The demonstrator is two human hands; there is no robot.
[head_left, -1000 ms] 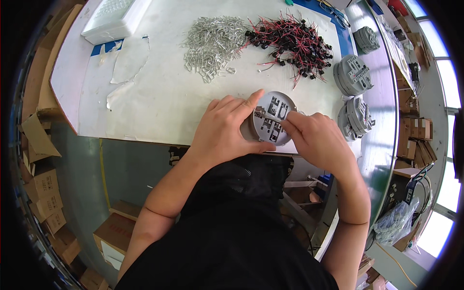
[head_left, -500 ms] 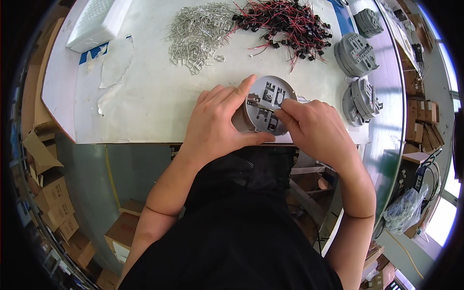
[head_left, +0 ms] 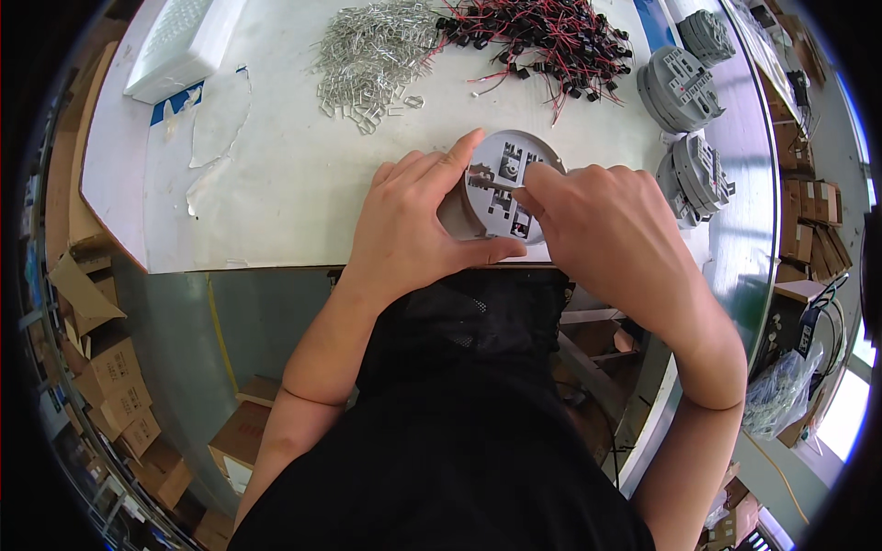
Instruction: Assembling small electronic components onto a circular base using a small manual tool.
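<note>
Okay, so the left hand has its fingers clamped around a round grey housing near the counter edge; the right hand pinches a slim strip over it.

Round grey slotted housing, face up, thin tool across it

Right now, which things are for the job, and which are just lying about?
For the job:
round gray case, in the left hand
thin bar, pinched by the right hand
maybe the metal clips and red-wired black parts, untouched

Just lying about, it seems:
white box
plastic bag
cardboard boxes
</note>
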